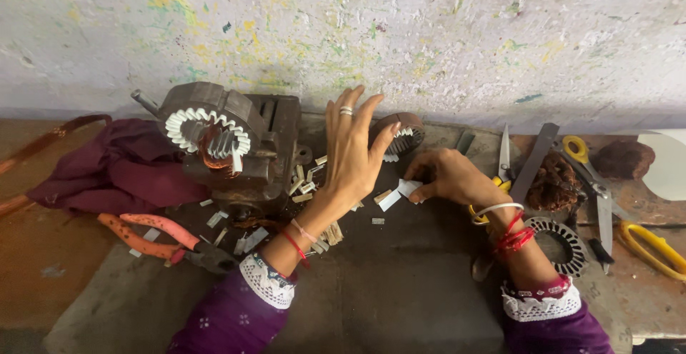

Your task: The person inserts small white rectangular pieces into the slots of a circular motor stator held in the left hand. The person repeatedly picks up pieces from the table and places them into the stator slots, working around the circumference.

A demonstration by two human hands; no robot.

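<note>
My left hand (pixel 352 152) is raised with its fingers spread, holding nothing, just in front of a small round motor stator (pixel 406 134) lined with white paper. My right hand (pixel 446 175) rests on the dark work surface and pinches a small white paper strip (pixel 400 193). To the left stands a bench vise (pixel 268 150) gripping a larger stator (pixel 207 131) with white paper slot liners and copper winding. Small white paper scraps (pixel 304 186) lie scattered around the vise base.
Orange-handled pliers (pixel 161 236) lie front left beside a maroon cloth (pixel 118 168). On the right are a bare stator ring (pixel 564 243), scissors with yellow handles (pixel 647 243), another pair of scissors (pixel 504 157), a flat metal file (pixel 532 161) and a brown wire clump (pixel 554 182). A painted wall closes the back.
</note>
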